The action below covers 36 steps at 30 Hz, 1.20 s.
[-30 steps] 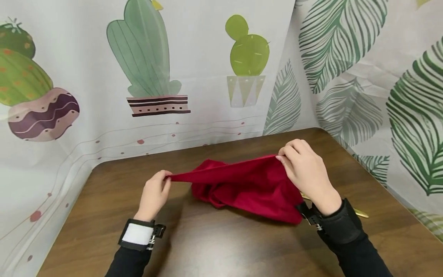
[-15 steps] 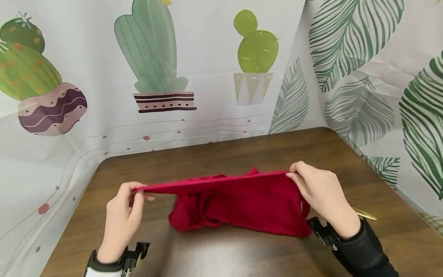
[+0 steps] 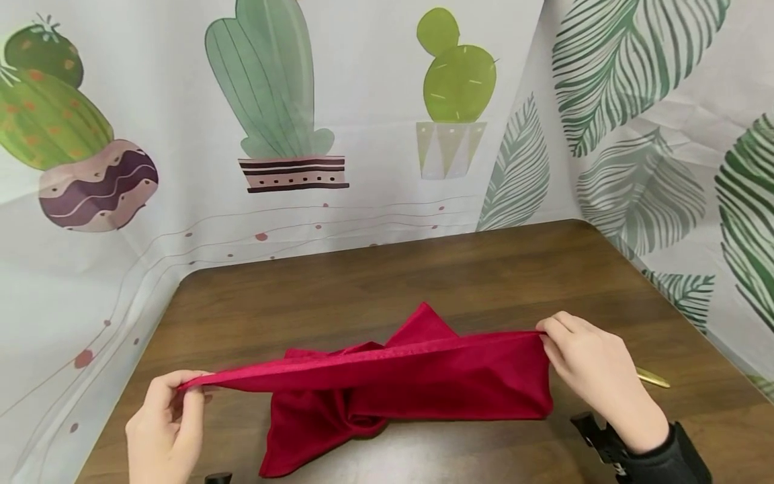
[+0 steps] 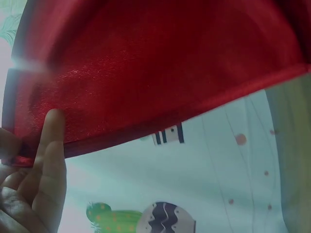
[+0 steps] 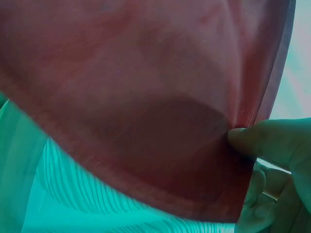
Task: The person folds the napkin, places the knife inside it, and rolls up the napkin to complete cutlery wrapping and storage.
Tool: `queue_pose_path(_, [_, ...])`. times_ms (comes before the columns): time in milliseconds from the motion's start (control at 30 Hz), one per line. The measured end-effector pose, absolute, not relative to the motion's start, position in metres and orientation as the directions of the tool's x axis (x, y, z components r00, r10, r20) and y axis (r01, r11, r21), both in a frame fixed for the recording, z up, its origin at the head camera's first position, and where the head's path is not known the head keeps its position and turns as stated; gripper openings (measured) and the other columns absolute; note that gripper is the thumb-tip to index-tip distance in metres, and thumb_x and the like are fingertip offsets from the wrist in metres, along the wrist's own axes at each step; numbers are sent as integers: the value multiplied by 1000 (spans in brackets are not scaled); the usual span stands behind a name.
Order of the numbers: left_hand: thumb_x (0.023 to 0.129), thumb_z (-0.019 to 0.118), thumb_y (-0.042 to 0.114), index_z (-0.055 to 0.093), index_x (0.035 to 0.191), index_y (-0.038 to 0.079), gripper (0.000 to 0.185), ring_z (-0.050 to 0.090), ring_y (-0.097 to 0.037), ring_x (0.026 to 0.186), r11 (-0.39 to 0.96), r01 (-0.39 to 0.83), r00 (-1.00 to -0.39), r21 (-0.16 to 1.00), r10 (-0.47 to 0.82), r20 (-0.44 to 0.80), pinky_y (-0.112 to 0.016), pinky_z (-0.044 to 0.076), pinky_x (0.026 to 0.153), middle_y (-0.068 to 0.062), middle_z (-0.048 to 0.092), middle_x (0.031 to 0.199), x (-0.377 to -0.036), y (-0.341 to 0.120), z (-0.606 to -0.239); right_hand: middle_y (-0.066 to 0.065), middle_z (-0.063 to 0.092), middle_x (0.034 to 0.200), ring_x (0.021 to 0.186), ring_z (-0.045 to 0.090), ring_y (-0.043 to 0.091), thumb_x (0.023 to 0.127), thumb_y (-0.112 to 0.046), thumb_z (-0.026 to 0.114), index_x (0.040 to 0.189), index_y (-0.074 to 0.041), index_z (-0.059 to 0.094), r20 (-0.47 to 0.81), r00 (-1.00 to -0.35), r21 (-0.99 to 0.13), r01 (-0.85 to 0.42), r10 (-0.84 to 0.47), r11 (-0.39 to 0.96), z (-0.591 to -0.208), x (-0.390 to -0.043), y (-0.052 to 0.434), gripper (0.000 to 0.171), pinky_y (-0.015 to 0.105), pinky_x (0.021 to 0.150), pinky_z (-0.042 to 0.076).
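A red cloth with hemmed edges is stretched between the two hands, its upper edge pulled nearly straight. My left hand pinches one corner at the left, between thumb and fingers. At the right, my right hand pinches the other corner. Below the taut edge the cloth hangs down, and its lower part lies bunched and twisted on the table. In the left wrist view the cloth fills the upper half, one finger lying along it. The right wrist view has the thumb pressing the cloth near its corner.
The brown wooden table has rounded far corners. A gold-coloured slim object lies on it at the right, partly hidden behind the right hand. White curtains printed with cacti and leaves hang behind and beside the table.
Both hands have moved apart and down toward the near side, drawing the cloth's upper edge longer. More of the cloth has spread out, with a pointed corner now showing behind the edge.
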<state>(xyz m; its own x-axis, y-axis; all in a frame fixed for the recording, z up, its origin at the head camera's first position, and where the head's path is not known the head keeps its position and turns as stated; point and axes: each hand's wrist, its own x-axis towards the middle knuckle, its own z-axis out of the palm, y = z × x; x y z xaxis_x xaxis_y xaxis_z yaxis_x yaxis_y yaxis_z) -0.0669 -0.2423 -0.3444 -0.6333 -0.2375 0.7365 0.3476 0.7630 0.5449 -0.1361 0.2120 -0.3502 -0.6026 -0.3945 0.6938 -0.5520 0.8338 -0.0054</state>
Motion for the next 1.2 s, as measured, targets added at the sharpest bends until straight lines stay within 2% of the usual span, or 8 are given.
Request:
queue_pose_path(200, [73,52,-18,56,86,-8,18,50,15,64,774,333,-644,538,-230,730,-3,39,56,29,51,81,-69,-247,-343,-1,59,70,56,56,17,86,-22,43,81,-8,59,713,-603,-5,-513,-357,858,-343,-138,217,21,32,40,37])
queue_pose_path(333, [75,53,-15,57,88,-7,15,51,12,63,769,372,-651,521,-184,736,-5,39,54,17,58,75,-83,-249,-333,3,60,69,55,56,19,79,-10,54,83,-7,59,743,-575,7,-506,-343,863,-332,-149,217,7,34,39,38])
queue_pose_path(500, [80,52,-10,53,95,-8,15,55,8,60,712,394,-696,581,-182,695,-8,38,48,14,59,71,-111,-255,-322,7,59,71,64,54,24,75,-1,58,85,-5,58,774,-551,-4,-496,-312,868,-316,-175,213,11,39,43,40])
queue_pose_path(567, [82,52,-8,46,98,-7,17,55,6,59,678,375,-726,633,-210,655,-10,38,47,16,57,71,-123,-257,-319,9,57,70,64,52,25,76,0,58,85,-4,56,759,-579,-25,-483,-297,875,-311,-189,211,11,39,42,39])
queue_pose_path(667, [83,52,-5,39,94,-5,17,55,5,57,655,347,-754,671,-231,615,-11,39,49,6,60,69,-144,-263,-318,10,55,70,66,50,26,78,2,55,83,-4,54,721,-627,-57,-477,-294,877,-306,-213,206,8,39,42,38])
queue_pose_path(833, [82,57,4,48,79,0,11,50,7,53,751,305,-769,585,-168,617,-13,34,47,-11,62,65,-183,-273,-318,10,60,78,75,50,26,75,11,47,75,-1,61,682,-629,-13,-520,-373,854,-307,-257,202,19,36,53,43])
queue_pose_path(1033, [84,55,10,60,88,-4,15,57,-20,65,818,278,-828,504,-62,558,-25,41,56,-17,62,76,-229,-278,-323,16,61,90,85,50,31,73,11,42,86,5,64,581,-707,-16,-505,-403,863,-313,-300,196,26,40,69,43])
queue_pose_path(1200, [85,51,10,55,104,-12,29,57,-35,84,832,242,-909,499,15,416,-43,44,71,-27,54,97,-260,-280,-342,18,56,109,99,46,34,79,3,43,103,5,60,409,-822,1,-435,-397,900,-327,-322,186,29,49,71,41])
